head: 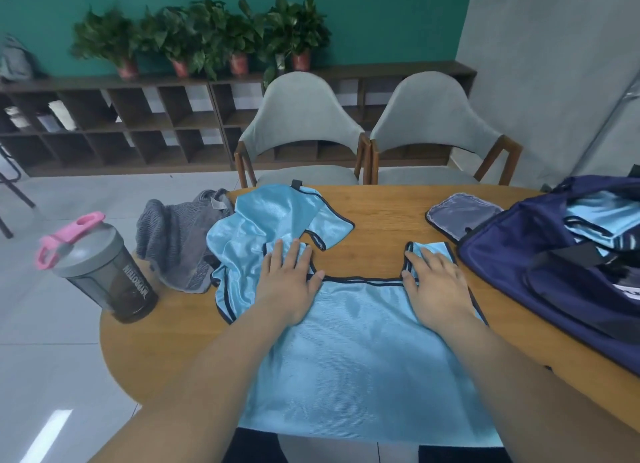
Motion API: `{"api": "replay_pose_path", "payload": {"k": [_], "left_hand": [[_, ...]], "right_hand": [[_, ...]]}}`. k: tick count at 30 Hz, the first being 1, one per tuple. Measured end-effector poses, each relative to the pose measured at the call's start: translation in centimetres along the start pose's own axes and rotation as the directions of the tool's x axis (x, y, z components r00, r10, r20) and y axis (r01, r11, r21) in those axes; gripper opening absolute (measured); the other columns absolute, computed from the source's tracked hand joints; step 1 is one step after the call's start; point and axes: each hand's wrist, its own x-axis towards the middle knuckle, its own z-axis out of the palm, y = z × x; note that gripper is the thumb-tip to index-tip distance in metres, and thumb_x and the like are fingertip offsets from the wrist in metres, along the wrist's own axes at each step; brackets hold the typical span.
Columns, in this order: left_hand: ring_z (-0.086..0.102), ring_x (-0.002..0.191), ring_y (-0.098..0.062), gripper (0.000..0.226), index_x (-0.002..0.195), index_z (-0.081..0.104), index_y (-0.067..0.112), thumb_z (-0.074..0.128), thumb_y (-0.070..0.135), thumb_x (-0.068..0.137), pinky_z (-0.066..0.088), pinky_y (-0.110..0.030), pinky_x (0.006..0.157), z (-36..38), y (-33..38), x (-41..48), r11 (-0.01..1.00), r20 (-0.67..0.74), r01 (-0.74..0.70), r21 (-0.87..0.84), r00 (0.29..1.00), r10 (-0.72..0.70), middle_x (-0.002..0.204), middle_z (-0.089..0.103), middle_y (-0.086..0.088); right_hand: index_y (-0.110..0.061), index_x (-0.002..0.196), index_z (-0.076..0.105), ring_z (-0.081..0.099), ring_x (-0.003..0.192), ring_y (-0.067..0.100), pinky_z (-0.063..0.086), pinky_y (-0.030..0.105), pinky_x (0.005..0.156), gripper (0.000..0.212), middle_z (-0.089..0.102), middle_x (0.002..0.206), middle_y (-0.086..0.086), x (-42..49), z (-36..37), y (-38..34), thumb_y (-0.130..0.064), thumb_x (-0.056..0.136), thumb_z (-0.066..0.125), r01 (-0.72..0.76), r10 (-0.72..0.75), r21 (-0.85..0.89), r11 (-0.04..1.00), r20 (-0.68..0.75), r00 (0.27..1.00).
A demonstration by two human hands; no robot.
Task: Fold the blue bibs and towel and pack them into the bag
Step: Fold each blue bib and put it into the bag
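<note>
Nearest the person, a blue bib [363, 352] is lying spread flat on the wooden worktop [374, 227], its lower edge hanging over the near rim. The left hand [289, 282] is pressing palm-down on the bib's left shoulder strap, its fingers [292, 255] straight and slightly spread, gripping nothing. The right hand [436, 286] is pressing flat on the right strap in the same way, fingers [420, 258] extended and holding nothing.

Just beyond the left hand, a second blue bib [270, 220] is lying crumpled, touching the flat one at its left strap. A grey towel [176, 244] is slumping in a heap beside it, at the worktop's left edge, and a dark shaker bottle [100, 272] with a pink lid loop is standing upright near that. On the right, a navy bag [519, 255] is sitting open on the worktop, with folded blue cloth [602, 217] showing inside it. A clear pouch [460, 217] is lying flat just beside the bag's far corner.

Behind the worktop, two grey chairs [301, 116] are standing side by side. Farther back, a low shelf [104, 127] is carrying potted plants [207, 30] along a green wall.
</note>
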Motion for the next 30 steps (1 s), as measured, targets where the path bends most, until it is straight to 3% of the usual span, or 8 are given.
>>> {"api": "replay_pose_path", "payload": {"k": [3, 5, 7, 10, 15, 21, 26, 30], "left_hand": [[0.020, 0.158, -0.028, 0.059, 0.158, 0.041, 0.020, 0.036, 0.053, 0.109, 0.018, -0.044, 0.129, -0.2, -0.8, -1.1, 0.991, -0.233, -0.109, -0.077, 0.968, 0.088, 0.168, 0.033, -0.001], [0.046, 0.140, -0.027, 0.046, 0.143, 0.059, 0.020, 0.051, 0.045, 0.105, 0.034, -0.042, 0.118, 0.0, -1.6, -1.7, 0.987, -0.270, -0.149, -0.053, 0.954, 0.129, 0.145, 0.055, 0.000], [0.054, 0.121, -0.026, 0.040, 0.133, 0.065, 0.021, 0.054, 0.045, 0.103, 0.042, -0.043, 0.106, 0.0, -2.4, -2.2, 0.992, -0.265, -0.124, 0.013, 0.957, 0.123, 0.126, 0.061, 0.001], [0.056, 0.111, -0.027, 0.038, 0.128, 0.067, 0.021, 0.057, 0.046, 0.101, 0.044, -0.044, 0.098, -0.5, -3.0, -2.6, 0.998, -0.251, -0.041, 0.055, 0.967, 0.054, 0.114, 0.062, 0.001], [0.054, 0.116, -0.028, 0.033, 0.125, 0.067, 0.024, 0.061, 0.045, 0.101, 0.042, -0.043, 0.099, -1.1, -3.8, -2.5, 0.999, -0.210, 0.034, 0.010, 0.977, -0.031, 0.113, 0.062, -0.001], [0.049, 0.110, -0.025, 0.017, 0.107, 0.063, 0.030, 0.068, 0.045, 0.098, 0.045, -0.040, 0.095, -1.6, -4.7, -2.2, 0.993, -0.142, 0.075, -0.094, 0.986, -0.087, 0.102, 0.052, 0.005], [0.049, 0.100, -0.020, 0.016, 0.093, 0.056, 0.031, 0.071, 0.035, 0.097, 0.044, -0.039, 0.084, -2.2, -5.0, -2.3, 0.992, -0.158, 0.041, -0.121, 0.986, -0.060, 0.096, 0.058, 0.010], [0.053, 0.103, -0.022, 0.012, 0.101, 0.057, 0.031, 0.069, 0.033, 0.099, 0.046, -0.042, 0.088, -2.2, -5.2, -2.6, 0.990, -0.161, 0.031, -0.136, 0.985, -0.053, 0.096, 0.063, 0.011]], "right_hand": [[-0.023, 0.145, 0.060, 0.043, 0.140, 0.031, 0.038, 0.050, 0.115, 0.043, 0.053, 0.152, 0.006, -0.5, -0.3, 0.7, -0.038, 0.108, 0.045, 0.083, -0.068, 0.062, 0.995, -0.209, 0.976], [-0.023, 0.130, 0.071, 0.053, 0.115, 0.030, 0.047, 0.047, 0.093, 0.032, 0.063, 0.128, 0.003, -1.1, -0.8, 1.4, -0.032, 0.103, 0.056, 0.103, -0.087, 0.036, 0.994, -0.311, 0.946], [-0.026, 0.120, 0.074, 0.054, 0.101, 0.027, 0.046, 0.043, 0.081, 0.025, 0.062, 0.112, 0.000, -1.6, -1.5, 2.0, -0.033, 0.099, 0.064, 0.099, -0.095, -0.004, 0.995, -0.313, 0.945], [-0.031, 0.118, 0.074, 0.054, 0.102, 0.023, 0.045, 0.042, 0.084, 0.026, 0.063, 0.106, -0.005, -1.8, -2.4, 3.3, -0.044, 0.098, 0.063, 0.105, -0.109, -0.029, 0.994, -0.226, 0.968], [-0.036, 0.116, 0.073, 0.050, 0.096, 0.014, 0.048, 0.038, 0.084, 0.030, 0.057, 0.092, -0.015, -2.2, -3.1, 5.7, -0.055, 0.093, 0.070, 0.180, -0.171, 0.099, 0.979, -0.092, 0.981], [-0.031, 0.114, 0.072, 0.051, 0.102, 0.018, 0.043, 0.032, 0.080, 0.026, 0.050, 0.098, -0.007, -2.1, -3.2, 6.6, -0.042, 0.092, 0.078, 0.092, -0.084, 0.175, 0.980, -0.051, 0.995], [-0.030, 0.123, 0.070, 0.051, 0.100, 0.014, 0.043, 0.031, 0.078, 0.029, 0.055, 0.098, -0.008, -2.2, -3.4, 6.9, -0.036, 0.095, 0.075, 0.087, -0.081, 0.181, 0.980, -0.038, 0.996], [-0.026, 0.112, 0.072, 0.052, 0.093, 0.014, 0.042, 0.032, 0.074, 0.017, 0.055, 0.094, -0.008, -2.1, -3.5, 6.6, -0.030, 0.096, 0.074, 0.063, -0.057, 0.181, 0.981, -0.038, 0.998]]}}
